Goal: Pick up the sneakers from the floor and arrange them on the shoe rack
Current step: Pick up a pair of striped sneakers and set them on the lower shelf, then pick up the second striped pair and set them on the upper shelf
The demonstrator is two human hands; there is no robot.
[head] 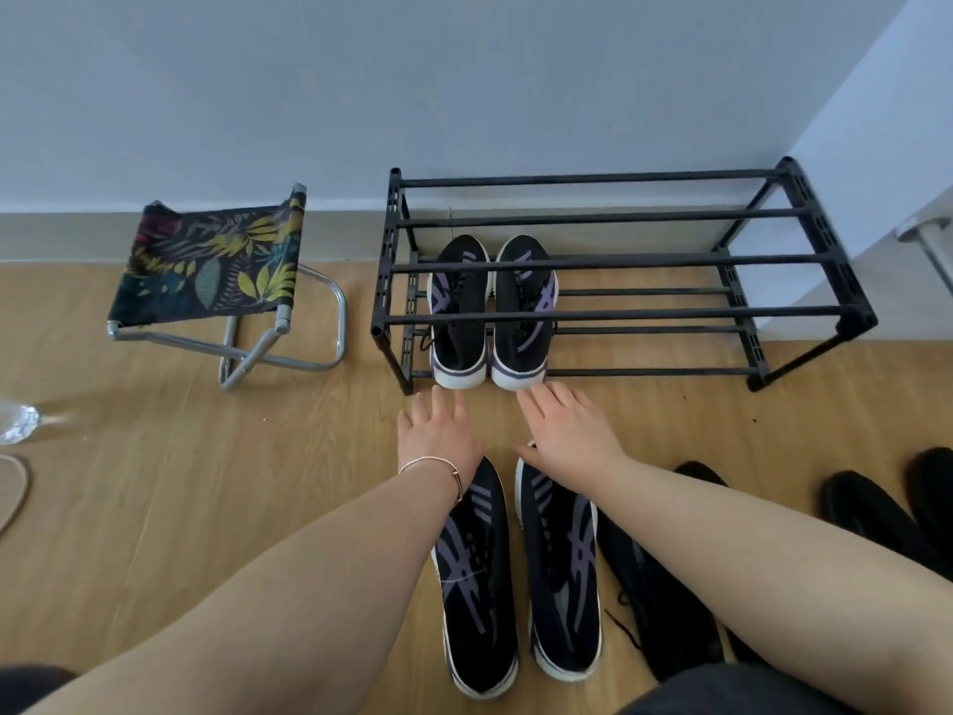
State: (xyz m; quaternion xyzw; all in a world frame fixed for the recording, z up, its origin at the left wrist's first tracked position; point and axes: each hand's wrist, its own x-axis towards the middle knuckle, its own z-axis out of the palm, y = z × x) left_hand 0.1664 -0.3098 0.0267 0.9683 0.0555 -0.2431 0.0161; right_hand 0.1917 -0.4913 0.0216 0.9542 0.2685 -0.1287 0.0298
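reaching with open fingers, left hand (438, 436) and right hand (567, 430) (covering floor sneakers' (479, 585) toes).

Pale blue wall (464, 85) with grey skirting (67, 234); wood floor (154, 482); folding stool (216, 270) with leaf-print seat at left.

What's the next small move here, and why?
Probably draw both hands back and down onto the purple-striped pair on the floor and take one shoe in each grip. The left hand and right hand are open and empty, just in front of the pair already on the rack's bottom tier. The rack has free space to the right of that pair.
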